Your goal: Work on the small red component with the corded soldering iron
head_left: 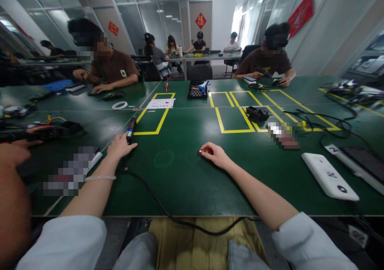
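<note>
My left hand (pixel 118 147) grips the near end of a black electric screwdriver (pixel 131 129) with a blue band. The thumb lies on its right side and the fingers on its left; the screwdriver rests on the green table and points away from me. In front of me, my right hand (pixel 216 155) is closed in a pinch around a small red part (pixel 200 152) low over the table. The fingers hide most of that part, so its kind is unclear. A black cable (pixel 156 202) starts near my left wrist and hangs over the table edge.
Yellow tape (pixel 163 120) marks rectangles on the table, with a paper sheet (pixel 160 103) on one. Beyond stands a black tray (pixel 196 90) of parts. A white power bank (pixel 328 176) lies right. Another person's arm (pixel 13 182) is close on my left; co-workers sit opposite.
</note>
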`<state>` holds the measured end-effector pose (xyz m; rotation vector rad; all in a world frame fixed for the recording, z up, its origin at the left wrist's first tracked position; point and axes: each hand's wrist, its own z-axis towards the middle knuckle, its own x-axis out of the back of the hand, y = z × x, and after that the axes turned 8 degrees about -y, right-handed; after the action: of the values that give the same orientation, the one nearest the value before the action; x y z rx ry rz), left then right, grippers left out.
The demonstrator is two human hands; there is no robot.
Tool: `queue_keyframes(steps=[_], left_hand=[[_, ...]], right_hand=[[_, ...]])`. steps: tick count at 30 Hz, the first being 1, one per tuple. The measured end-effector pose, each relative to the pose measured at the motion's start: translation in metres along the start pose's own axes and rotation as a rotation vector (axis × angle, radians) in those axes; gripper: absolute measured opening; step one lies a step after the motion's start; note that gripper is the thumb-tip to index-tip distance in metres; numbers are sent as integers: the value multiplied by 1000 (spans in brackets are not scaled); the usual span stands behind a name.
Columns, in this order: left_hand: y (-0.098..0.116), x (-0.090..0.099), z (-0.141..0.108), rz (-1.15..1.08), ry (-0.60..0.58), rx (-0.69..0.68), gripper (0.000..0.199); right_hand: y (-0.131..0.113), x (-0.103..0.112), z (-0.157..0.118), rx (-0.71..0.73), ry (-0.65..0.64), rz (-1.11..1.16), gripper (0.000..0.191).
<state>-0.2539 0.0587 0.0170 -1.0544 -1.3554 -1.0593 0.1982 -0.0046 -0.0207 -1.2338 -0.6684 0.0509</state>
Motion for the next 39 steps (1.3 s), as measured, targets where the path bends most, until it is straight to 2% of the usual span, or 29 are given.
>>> queue_keyframes(steps=[3, 6, 10, 13, 21, 26, 29, 33, 39], left_hand=[[-11, -1, 5, -14, -55, 7, 65], [2, 1, 0, -38, -54, 41, 61], [44, 3, -20, -71, -46, 99, 65], [83, 0, -39, -88, -24, 57, 66], [177, -11, -85, -155, -13, -297, 64], [220, -17, -116, -181, -4, -468, 68], [232, -20, -128, -216, -17, -558, 69], [235, -23, -134, -254, -30, -659, 69], [232, -24, -137, -255, -26, -690, 70]], right_hand=[[-1, 0, 0, 10, 12, -7, 18], [-2, -1, 0, 3, 8, 0, 18], [-2, -2, 1, 20, 19, 39, 21], [-3, -2, 0, 52, 24, 23, 15], [0, -1, 0, 137, 36, -58, 5], [3, -1, 1, 163, 57, -111, 4], [0, -1, 0, 176, 53, -166, 5], [-4, -4, -1, 188, 51, -219, 7], [-5, -5, -2, 198, -40, -219, 4]])
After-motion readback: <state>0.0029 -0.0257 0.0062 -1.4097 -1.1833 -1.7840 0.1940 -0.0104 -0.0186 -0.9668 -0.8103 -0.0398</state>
